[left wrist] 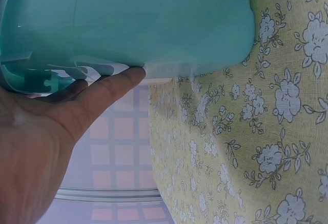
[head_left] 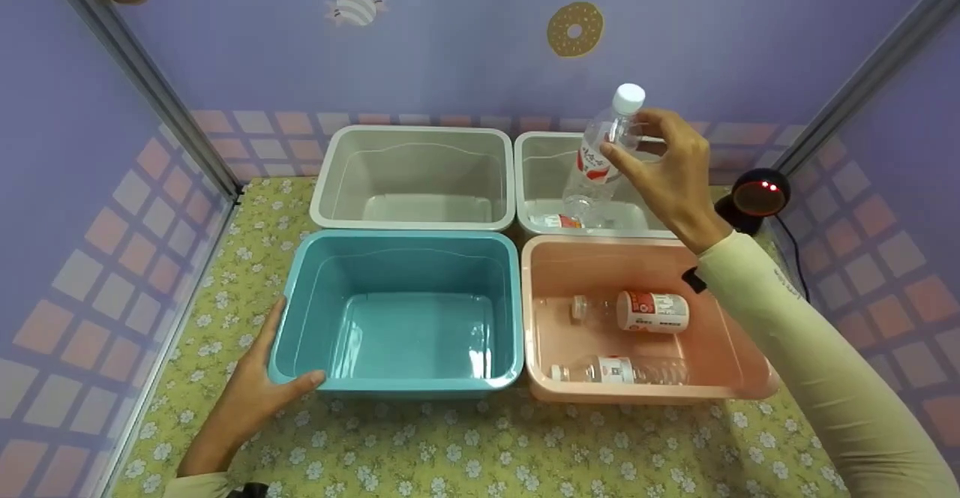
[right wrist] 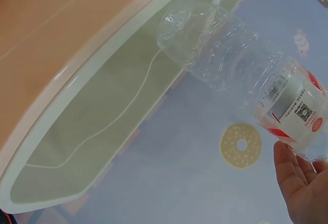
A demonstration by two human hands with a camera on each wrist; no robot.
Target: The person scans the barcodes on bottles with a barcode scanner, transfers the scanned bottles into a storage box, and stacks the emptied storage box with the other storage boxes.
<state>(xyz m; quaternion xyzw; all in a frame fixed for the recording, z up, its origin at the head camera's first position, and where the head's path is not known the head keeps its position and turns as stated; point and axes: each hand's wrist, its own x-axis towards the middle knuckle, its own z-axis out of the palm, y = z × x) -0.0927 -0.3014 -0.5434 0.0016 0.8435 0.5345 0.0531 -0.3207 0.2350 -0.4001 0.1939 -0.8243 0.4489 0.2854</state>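
My right hand (head_left: 679, 175) holds a clear plastic water bottle (head_left: 592, 164) with a white cap and a red-and-white label. Thumb and fingers pinch its upper part, the cap pointing up, and its base hangs over the grey tub (head_left: 529, 183) at the back right. That tub holds another bottle (head_left: 555, 220), partly hidden. In the right wrist view, the held bottle (right wrist: 230, 55) is tilted above the tub's rim. My left hand (head_left: 255, 385) rests at the front left corner of the blue tub (head_left: 405, 384), its fingers (left wrist: 110, 88) lying straight against the outer wall.
The pink tub (head_left: 645, 391), front right, contains two bottles: one (head_left: 652, 312) with a large white-and-red label, another (head_left: 615, 370) along its front wall. A second grey tub (head_left: 412, 225) stands at back left. Right of the tubs is a black scanner-like device (head_left: 757, 194) with a cable.
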